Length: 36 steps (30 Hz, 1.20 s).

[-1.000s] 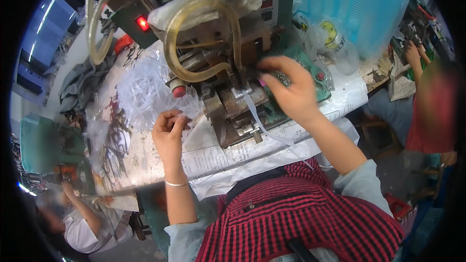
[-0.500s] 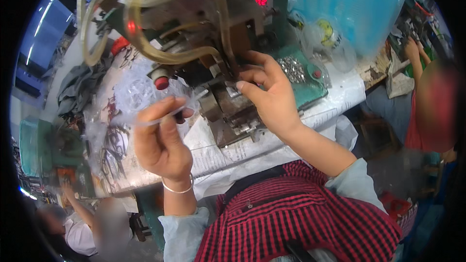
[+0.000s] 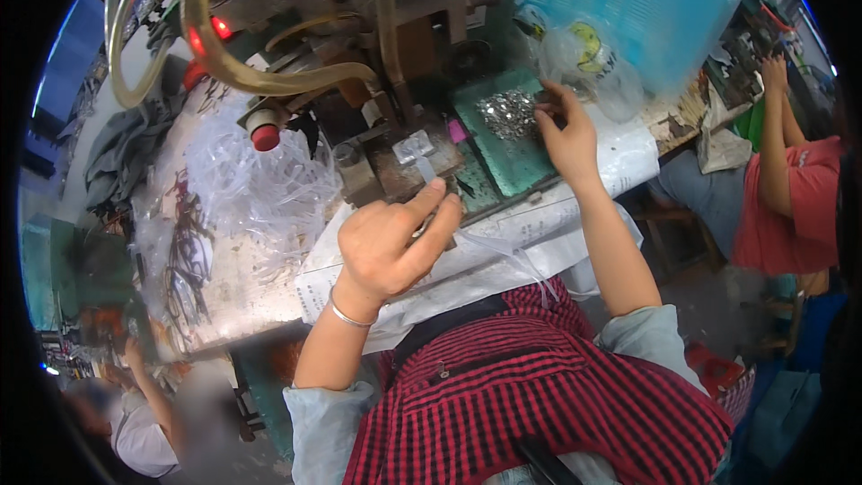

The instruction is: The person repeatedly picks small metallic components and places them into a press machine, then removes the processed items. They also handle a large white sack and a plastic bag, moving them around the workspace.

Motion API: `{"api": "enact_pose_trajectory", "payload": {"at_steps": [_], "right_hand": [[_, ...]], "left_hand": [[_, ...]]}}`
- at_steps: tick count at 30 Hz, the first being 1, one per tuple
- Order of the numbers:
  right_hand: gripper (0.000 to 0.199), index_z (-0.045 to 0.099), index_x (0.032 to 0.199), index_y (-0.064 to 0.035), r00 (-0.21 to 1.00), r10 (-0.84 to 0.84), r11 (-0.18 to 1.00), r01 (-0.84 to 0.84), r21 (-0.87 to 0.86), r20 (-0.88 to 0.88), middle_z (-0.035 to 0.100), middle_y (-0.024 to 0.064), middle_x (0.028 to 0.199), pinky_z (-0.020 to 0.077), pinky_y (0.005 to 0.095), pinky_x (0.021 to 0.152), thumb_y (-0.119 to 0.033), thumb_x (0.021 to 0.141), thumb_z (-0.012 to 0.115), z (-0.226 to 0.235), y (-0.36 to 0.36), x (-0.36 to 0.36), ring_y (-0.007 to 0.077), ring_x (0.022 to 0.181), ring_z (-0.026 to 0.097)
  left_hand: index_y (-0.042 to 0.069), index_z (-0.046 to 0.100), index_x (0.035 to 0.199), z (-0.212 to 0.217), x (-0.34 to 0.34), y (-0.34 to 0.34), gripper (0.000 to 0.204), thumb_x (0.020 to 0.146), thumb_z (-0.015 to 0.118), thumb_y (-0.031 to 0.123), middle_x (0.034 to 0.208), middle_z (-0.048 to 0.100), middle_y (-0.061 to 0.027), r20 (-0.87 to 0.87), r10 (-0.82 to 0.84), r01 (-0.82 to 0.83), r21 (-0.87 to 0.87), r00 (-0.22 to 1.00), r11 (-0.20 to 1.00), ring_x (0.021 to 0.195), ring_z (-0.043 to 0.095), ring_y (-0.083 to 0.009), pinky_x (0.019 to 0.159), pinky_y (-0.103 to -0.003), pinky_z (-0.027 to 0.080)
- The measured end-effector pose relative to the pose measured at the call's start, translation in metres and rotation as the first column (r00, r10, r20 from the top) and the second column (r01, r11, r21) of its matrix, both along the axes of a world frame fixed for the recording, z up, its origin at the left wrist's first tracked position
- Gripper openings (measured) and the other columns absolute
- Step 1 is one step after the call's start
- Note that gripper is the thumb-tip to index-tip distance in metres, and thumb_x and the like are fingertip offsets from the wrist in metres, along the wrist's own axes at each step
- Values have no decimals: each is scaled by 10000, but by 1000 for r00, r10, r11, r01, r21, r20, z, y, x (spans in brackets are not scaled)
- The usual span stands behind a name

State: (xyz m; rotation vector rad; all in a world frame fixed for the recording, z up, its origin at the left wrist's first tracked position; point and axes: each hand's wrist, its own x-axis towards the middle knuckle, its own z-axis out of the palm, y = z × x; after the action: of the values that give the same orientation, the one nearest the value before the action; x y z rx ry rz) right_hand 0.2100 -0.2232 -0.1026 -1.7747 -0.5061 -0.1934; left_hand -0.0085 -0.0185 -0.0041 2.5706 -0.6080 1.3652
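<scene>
My left hand (image 3: 391, 242) is closed in a pinch on a clear plastic strip (image 3: 426, 169), whose tip reaches the small metal block (image 3: 414, 149) on the machine's fixture. More of the clear strip seems to trail out to the right below the fingers. Off to the right, my right hand (image 3: 573, 139) is at the edge of a heap of small shiny metal pieces (image 3: 510, 115) in a green tray (image 3: 530, 172). Its thumb and fingers are apart, and nothing shows between them.
The green bench machine (image 3: 422, 27), with yellowish hoses (image 3: 269, 81) and a red button (image 3: 265, 137), stands ahead. Left of it lies a tangled pile of clear strips (image 3: 256, 175). A blue basket (image 3: 646, 18) and plastic bag (image 3: 606, 72) stand at the back right. Co-workers sit on both sides.
My left hand has moved right with the strip to the front of the fixture. My right hand has left the fixture and moved right to the metal pieces.
</scene>
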Motion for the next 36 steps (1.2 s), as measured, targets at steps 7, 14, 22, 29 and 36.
{"api": "enact_pose_trajectory", "payload": {"at_steps": [7,14,22,29,36], "right_hand": [[181,718,948,-55,939,0,829,193,-525,345,682,141,946,511,449,851,-150,806,777,-3,11,-45,359,942,649],[119,660,942,-37,942,-73,832,239,-501,329,700,150,948,520,480,798,-112,863,709,-7,18,-47,382,903,658],[135,717,1051,-29,934,-52,974,127,-190,355,727,143,996,529,409,834,-65,925,684,25,32,-47,331,913,692],[97,735,996,-37,880,-122,940,252,-232,460,721,115,935,512,416,830,-55,906,701,2,20,-42,324,920,669],[136,744,1030,-24,970,-207,965,224,-138,126,719,118,962,514,360,880,-33,910,683,10,-41,-68,262,939,680]], "left_hand": [[86,785,1009,-4,-3,-3,288,735,745,7,1057,777,-111,-13,40,-40,-25,999,999,589,606,-154,483,-267,440],[96,747,1165,-18,-84,-14,378,792,770,44,1188,746,-142,-189,243,-275,-169,951,946,672,661,-193,545,-290,493],[25,731,934,-2,-156,115,101,836,753,16,926,688,-114,-391,753,-840,-115,529,531,888,631,-296,803,-401,506],[59,743,872,-129,-156,159,159,741,791,132,895,669,-136,-475,880,-956,246,23,159,870,645,-340,790,-444,520],[11,713,1190,-46,-145,116,241,961,636,1,809,664,-62,-447,641,-761,-534,624,370,692,568,-140,690,-289,466]]}}
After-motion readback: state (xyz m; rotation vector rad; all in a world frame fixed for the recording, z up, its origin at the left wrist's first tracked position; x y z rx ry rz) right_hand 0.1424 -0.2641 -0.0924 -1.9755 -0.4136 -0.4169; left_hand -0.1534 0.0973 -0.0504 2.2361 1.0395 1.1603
